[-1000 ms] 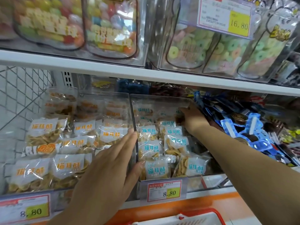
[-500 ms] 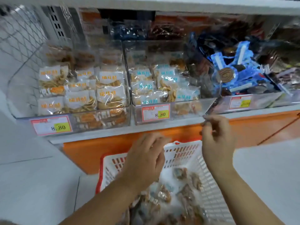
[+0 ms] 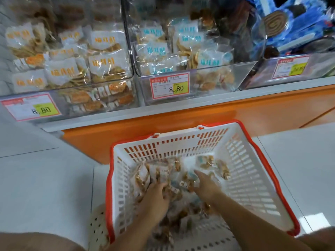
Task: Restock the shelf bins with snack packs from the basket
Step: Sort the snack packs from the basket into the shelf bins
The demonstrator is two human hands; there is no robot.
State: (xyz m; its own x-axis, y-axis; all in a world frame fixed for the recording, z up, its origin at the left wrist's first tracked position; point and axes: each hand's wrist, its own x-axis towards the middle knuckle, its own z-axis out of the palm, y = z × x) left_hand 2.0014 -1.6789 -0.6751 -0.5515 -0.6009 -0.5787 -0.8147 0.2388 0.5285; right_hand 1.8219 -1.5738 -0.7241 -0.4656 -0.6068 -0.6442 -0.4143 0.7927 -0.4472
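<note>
A white plastic basket (image 3: 253,147) with a red rim sits low in front of the shelf, with several clear snack packs (image 3: 204,163) in its bottom. Both my hands are down inside it. My left hand (image 3: 157,194) has its fingers curled into the heap and grips a snack pack. My right hand (image 3: 204,185) lies over the packs with its fingers stretched forward; motion blur hides any contact. Above, a clear left bin (image 3: 72,98) holds orange-labelled packs, and the middle bin (image 3: 217,78) holds blue-labelled ones.
A third bin (image 3: 262,77) at the right holds blue-wrapped goods. Price tags (image 3: 169,86) hang on the bin fronts. The orange shelf base (image 3: 181,120) stands just behind the basket. A white perforated stool (image 3: 96,227) shows under the basket's left side on the pale tiled floor.
Both hands have left the shelf bins and dropped down into the basket. My view has tilted down from the shelves to the basket.
</note>
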